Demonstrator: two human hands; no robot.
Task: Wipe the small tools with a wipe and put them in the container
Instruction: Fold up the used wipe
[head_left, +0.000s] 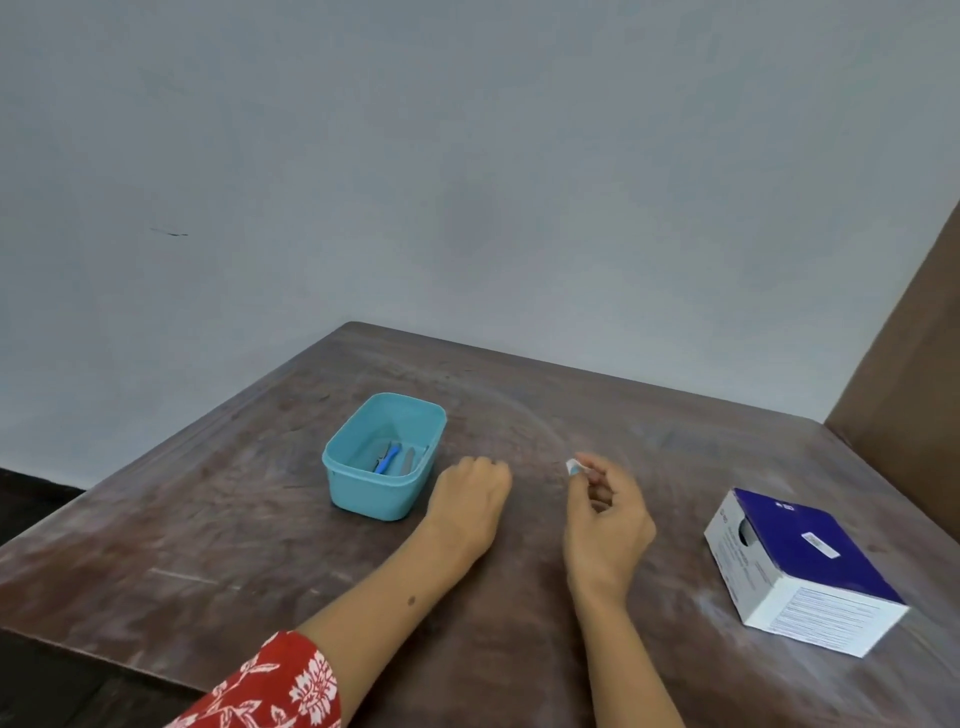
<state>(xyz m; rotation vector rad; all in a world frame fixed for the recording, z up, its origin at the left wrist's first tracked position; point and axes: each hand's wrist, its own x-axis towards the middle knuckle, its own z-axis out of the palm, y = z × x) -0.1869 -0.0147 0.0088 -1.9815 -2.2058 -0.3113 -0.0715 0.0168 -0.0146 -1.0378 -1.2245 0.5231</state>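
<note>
Turquoise plastic, the container (383, 457) already holds the small tools (396, 459). The right hand (605, 525) pinches what looks like a wipe (572, 466); the left hand (470, 499) is curled beside the container, seemingly holding nothing. Probably the closing step: discarding the wipe.

A worn dark wooden table (218, 519) carries everything. A teal container (363, 499) sits on it toward the far left. Well to the right of the container, nearer the table's right edge, lies a white and purple box (810, 571) on its side.
</note>
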